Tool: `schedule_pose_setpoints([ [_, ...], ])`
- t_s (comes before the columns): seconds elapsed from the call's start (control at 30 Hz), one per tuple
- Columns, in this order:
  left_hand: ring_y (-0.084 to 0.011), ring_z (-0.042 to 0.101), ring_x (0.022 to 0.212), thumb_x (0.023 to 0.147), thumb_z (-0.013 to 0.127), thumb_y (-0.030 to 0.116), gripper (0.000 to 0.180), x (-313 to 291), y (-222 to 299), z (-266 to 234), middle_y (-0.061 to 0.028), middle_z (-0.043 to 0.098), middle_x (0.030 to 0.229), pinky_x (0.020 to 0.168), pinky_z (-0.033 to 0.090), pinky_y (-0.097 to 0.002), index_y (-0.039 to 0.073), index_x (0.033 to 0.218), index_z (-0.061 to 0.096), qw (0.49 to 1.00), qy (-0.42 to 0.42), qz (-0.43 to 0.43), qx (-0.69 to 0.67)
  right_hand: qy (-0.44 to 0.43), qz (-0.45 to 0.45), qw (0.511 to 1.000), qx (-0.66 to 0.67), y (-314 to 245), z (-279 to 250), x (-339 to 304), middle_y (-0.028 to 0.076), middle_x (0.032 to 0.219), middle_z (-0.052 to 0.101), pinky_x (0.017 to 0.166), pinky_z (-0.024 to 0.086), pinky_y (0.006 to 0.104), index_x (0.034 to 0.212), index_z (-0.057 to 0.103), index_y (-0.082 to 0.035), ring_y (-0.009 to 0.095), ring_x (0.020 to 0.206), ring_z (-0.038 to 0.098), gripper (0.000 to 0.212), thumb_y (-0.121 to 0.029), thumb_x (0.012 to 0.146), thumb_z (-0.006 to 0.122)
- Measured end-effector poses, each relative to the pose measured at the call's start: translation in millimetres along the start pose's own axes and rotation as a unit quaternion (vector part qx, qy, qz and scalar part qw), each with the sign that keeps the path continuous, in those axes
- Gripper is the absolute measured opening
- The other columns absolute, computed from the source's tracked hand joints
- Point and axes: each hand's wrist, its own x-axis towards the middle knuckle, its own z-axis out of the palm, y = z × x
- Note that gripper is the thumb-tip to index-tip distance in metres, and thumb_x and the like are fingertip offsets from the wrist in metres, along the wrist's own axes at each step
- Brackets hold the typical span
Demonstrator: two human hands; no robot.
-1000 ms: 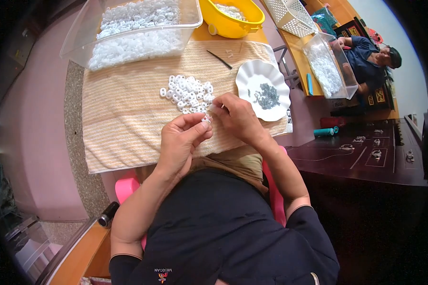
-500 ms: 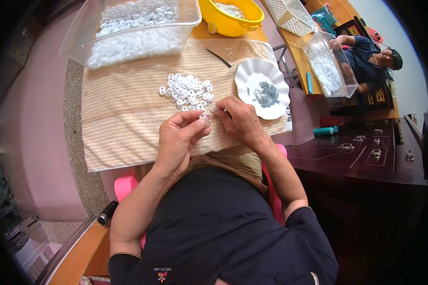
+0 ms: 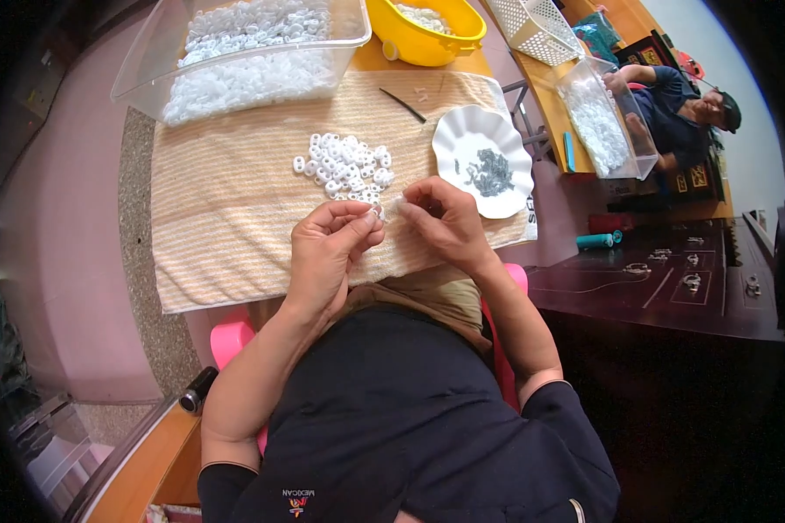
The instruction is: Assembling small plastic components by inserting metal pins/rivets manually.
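My left hand (image 3: 330, 244) is closed in a pinch, thumb against fingers, on a small white two-holed plastic piece (image 3: 378, 212). Just to its right, my right hand (image 3: 449, 225) bends its thumb and forefinger together; whatever is between those tips is too small to name. A gap separates the two hands. Beyond my left hand, a loose pile of similar white two-holed pieces (image 3: 340, 161) lies on the striped towel (image 3: 227, 218). Close to my right hand stands a white scalloped plate (image 3: 460, 131) bearing a heap of tiny grey parts (image 3: 490, 174).
A clear bin (image 3: 262, 87) full of white pieces and a yellow tub (image 3: 427, 48) stand at the far side. A thin black stick (image 3: 403, 105) lies near the plate. At right, a person (image 3: 685, 113) sits by another clear bin (image 3: 641, 144) of white pieces.
My right hand has shifted slightly right, away from the left hand's fingertips. My left hand keeps its pinch on the white piece in nearly the same place.
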Motion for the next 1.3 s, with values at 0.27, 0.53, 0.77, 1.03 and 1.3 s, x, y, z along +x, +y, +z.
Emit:
schedule_pose_setpoints([
  [0.27, -0.0145, 0.065, 0.082, 0.087, 0.064, 0.000, 0.019, -0.9, -1.4, 3.7, -0.0104, 0.066, 0.096, 0.075, 0.056, -0.0243, -0.004, 0.105, 0.061, 0.999, 0.029, 0.013, 0.040, -0.034, 0.097, 0.966, 0.239, -0.1, 3.7, -4.9, 0.003, 0.076, 0.062, 0.054, 0.051, 0.0229, 0.094, 0.060, 0.002, 0.008, 0.064, 0.060, 0.013, -0.004, 0.086, 0.068],
  [0.53, -0.0104, 0.063, 0.080, 0.082, 0.071, 0.002, 0.029, -3.6, -3.9, 7.7, -0.0080, 0.067, 0.092, 0.072, 0.052, -0.0215, -0.006, 0.108, 0.061, 0.993, 0.016, 0.072, 0.097, -0.060, 0.108, 0.951, 0.284, -8.8, 7.8, -5.3, 0.006, 0.078, 0.062, 0.059, 0.053, 0.0248, 0.095, 0.057, 0.003, 0.011, 0.065, 0.061, 0.013, -0.003, 0.087, 0.066],
  [0.77, -0.0132, 0.065, 0.080, 0.082, 0.070, -0.001, 0.027, -4.2, -0.7, 6.5, -0.0088, 0.066, 0.093, 0.073, 0.055, -0.0233, -0.006, 0.107, 0.061, 0.989, 0.017, 0.086, 0.120, -0.064, 0.096, 0.949, 0.294, -11.8, 10.1, -5.2, 0.006, 0.078, 0.062, 0.059, 0.053, 0.0256, 0.095, 0.057, 0.003, 0.012, 0.066, 0.061, 0.013, -0.003, 0.087, 0.065],
  [1.03, -0.0123, 0.064, 0.079, 0.081, 0.072, 0.001, 0.031, 4.2, 2.8, 1.7, -0.0088, 0.066, 0.094, 0.073, 0.053, -0.0226, -0.007, 0.109, 0.061, 0.978, 0.048, 0.096, 0.181, -0.049, 0.107, 0.946, 0.303, -9.7, 9.4, -5.8, 0.006, 0.078, 0.062, 0.059, 0.053, 0.0258, 0.094, 0.058, 0.003, 0.012, 0.066, 0.061, 0.010, -0.002, 0.087, 0.065],
  [1.3, -0.0124, 0.064, 0.082, 0.085, 0.068, 0.004, 0.029, 9.9, 0.2, -2.6, -0.0092, 0.066, 0.097, 0.075, 0.053, -0.0223, -0.007, 0.111, 0.060, 0.975, 0.038, 0.110, 0.190, -0.023, 0.141, 0.938, 0.317, -7.6, 10.9, -6.8, 0.010, 0.082, 0.067, 0.067, 0.055, 0.0268, 0.102, 0.061, 0.004, 0.015, 0.073, 0.066, 0.015, -0.003, 0.088, 0.063],
])
